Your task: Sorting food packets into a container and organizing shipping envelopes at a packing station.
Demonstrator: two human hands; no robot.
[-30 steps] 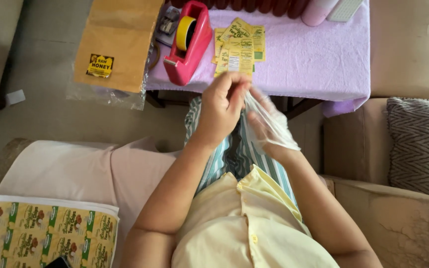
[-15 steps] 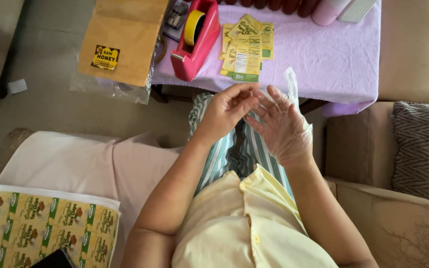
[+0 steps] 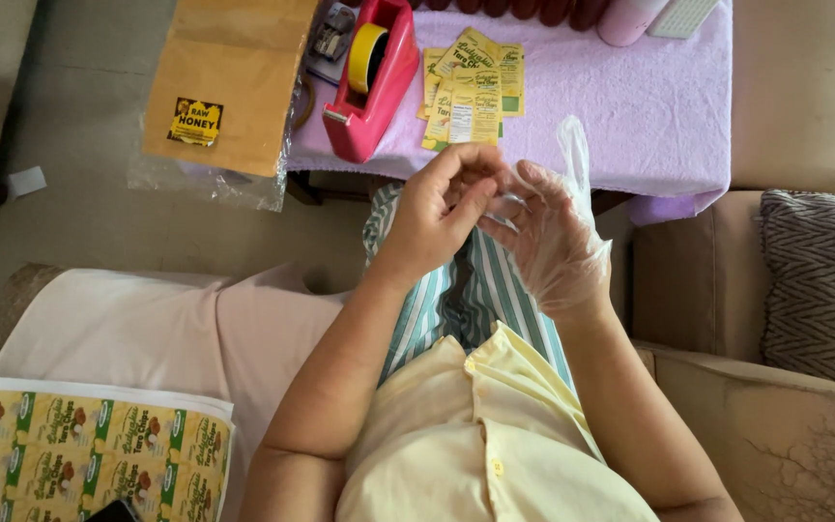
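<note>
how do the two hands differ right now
The right hand wears a thin clear plastic glove; the left hand is bare. The right hand is spread with fingers extended, while the left hand pinches the glove at the right fingertips. Both are raised over the lap, touching.

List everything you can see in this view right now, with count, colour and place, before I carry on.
table cloth: one, lilac, over the table at top
tape dispenser: one, pink-red with a yellow roll, on the cloth's left end
labels: small pile, yellow and green, beside the dispenser
paper bag: one, brown with a dark sticker, in clear wrap, left of the table
label sheet: one stack, yellow-green, bottom left
cushion: one, grey zigzag, on the right
glove: one, clear plastic, on the right hand
left hand: bare, fingers pinching the glove's fingertips
right hand: inside the glove, fingers spread
</note>
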